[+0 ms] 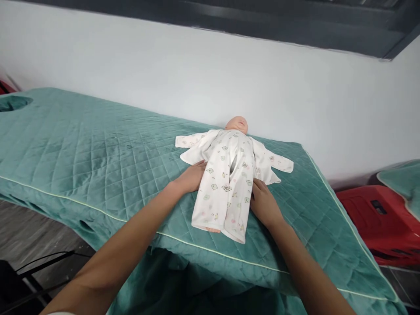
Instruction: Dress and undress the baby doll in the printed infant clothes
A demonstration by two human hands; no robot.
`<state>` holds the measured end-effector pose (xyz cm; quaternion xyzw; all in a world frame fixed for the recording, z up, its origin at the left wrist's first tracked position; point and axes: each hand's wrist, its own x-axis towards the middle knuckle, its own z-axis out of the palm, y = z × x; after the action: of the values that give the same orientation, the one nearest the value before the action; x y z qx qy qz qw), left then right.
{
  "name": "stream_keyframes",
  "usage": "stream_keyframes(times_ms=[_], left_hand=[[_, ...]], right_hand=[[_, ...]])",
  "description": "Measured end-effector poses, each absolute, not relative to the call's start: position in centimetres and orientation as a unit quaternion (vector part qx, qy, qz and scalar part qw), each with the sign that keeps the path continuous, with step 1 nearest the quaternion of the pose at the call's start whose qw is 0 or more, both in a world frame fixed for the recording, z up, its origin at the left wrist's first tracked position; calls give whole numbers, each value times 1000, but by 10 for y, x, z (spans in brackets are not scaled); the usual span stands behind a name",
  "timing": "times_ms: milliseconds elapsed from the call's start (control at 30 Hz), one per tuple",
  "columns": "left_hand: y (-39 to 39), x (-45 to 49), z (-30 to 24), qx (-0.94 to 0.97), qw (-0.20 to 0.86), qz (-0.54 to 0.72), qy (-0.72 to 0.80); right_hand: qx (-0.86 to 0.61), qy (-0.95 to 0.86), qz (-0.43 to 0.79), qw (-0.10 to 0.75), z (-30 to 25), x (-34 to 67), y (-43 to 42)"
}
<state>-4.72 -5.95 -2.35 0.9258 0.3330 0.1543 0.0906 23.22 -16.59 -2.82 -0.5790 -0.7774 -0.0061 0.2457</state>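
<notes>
A baby doll [236,124] lies on its back with its head toward the wall. It wears a white printed baby shirt [262,157] with both sleeves spread outward. White printed baby trousers [226,188] cover its front and legs, and a little of a foot shows at one hem. On the left edge of the trousers, my left hand [193,177] is closed, its fingertips partly tucked behind the cloth. My right hand [265,204] grips the opposite edge with bent fingers, also partly hidden by the cloth.
The doll rests on a bed with a green quilted cover [108,148], near its right end and front edge. A white wall [147,65] runs behind. A red chair [380,218] stands at the right, and a dark metal frame [39,267] at lower left.
</notes>
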Motion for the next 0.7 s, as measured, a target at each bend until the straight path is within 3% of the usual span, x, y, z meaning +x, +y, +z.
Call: stream_keyframes(times_ms=[133, 300, 567, 700], left_hand=[[-49, -38, -19, 916, 134, 178, 333], [-38, -26, -25, 926, 104, 209, 296], [-38, -19, -27, 915, 121, 183, 338], [-36, -16, -27, 907, 125, 192, 353]], right_hand=[[-583, -794, 4, 171, -24, 227, -150], [-609, -777, -55, 151, -19, 226, -143], [-603, -776, -50, 175, -19, 227, -139], [-585, -774, -25, 241, -22, 233, -145]])
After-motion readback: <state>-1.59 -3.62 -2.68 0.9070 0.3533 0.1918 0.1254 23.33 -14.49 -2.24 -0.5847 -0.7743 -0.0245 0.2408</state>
